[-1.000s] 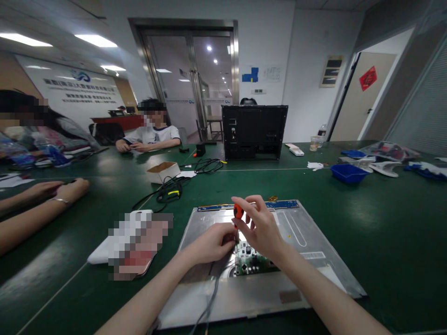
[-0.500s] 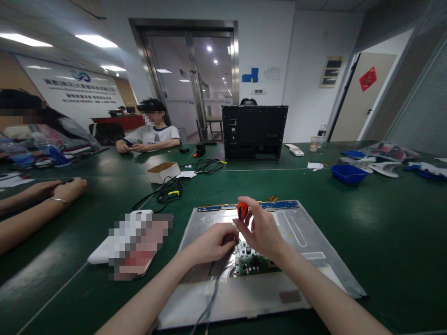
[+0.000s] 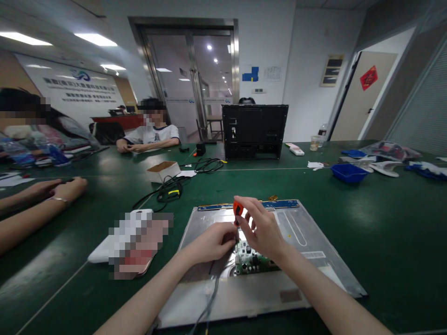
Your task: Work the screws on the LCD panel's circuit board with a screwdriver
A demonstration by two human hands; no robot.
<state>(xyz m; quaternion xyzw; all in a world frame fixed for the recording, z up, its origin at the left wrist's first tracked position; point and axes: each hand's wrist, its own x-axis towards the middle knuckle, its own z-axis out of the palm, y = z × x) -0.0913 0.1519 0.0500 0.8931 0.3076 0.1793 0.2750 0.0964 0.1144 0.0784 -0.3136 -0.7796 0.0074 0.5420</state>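
Observation:
A flat metal display panel lies on the green table, with a green circuit board on its middle and a blue strip board along its far edge. My right hand grips an orange and black screwdriver, held upright with its shaft pointing down at the circuit board's upper left corner. My left hand is closed at that same corner, beside the shaft; what its fingertips pinch is hidden. Dark cables run from under my left hand toward the near edge of the panel.
Two phones, one white and one pink, lie left of the panel. Beyond are coiled black cables, an open box, a black monitor housing and a blue tray. Other people sit at the left and far side.
The screwdriver's handle has shifted slightly left and is turned in my right fingers, and its shaft now shows. My left hand has barely moved.

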